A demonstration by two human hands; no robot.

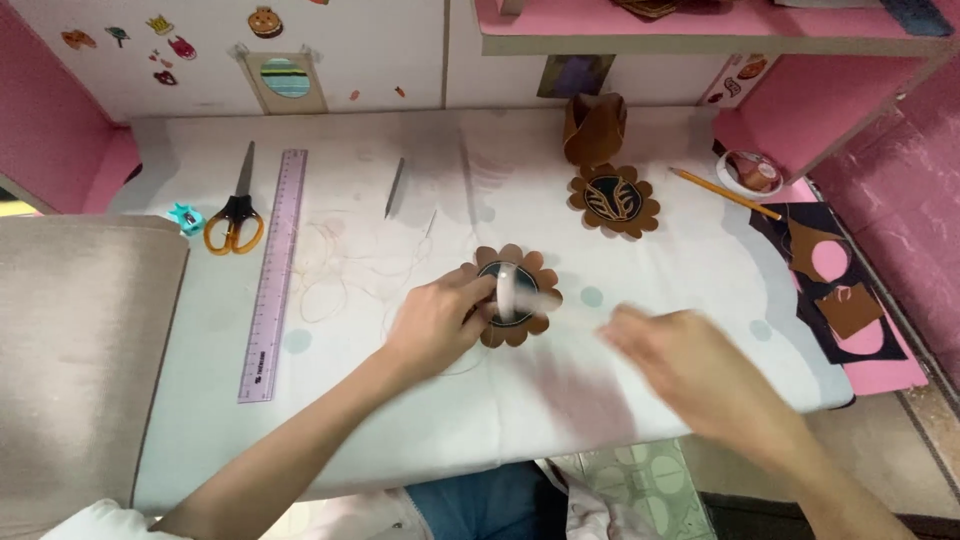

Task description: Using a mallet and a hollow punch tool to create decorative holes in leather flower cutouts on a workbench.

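Left hand [432, 322] pinches a small white roll [506, 291] upright on a brown flower-shaped leather piece [517, 297] mid-surface; right hand [690, 370] is blurred, open, empty; a careless sweep could knock the roll over; loose thread [335, 275] nearby may snag.

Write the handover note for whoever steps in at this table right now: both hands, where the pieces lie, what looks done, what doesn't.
Left hand: pressing on the near brown flower-shaped piece, with a white ring-shaped object, possibly a tape roll, upright at its fingertips.
Right hand: blurred, empty as far as can be seen, hovering over the white table cover.
Second flower piece, with a pale pattern on its dark centre, lies farther back and looks finished.
Near piece's centre is mostly hidden, so its state is unclear.
Scissors and purple ruler lie left; pencil right.
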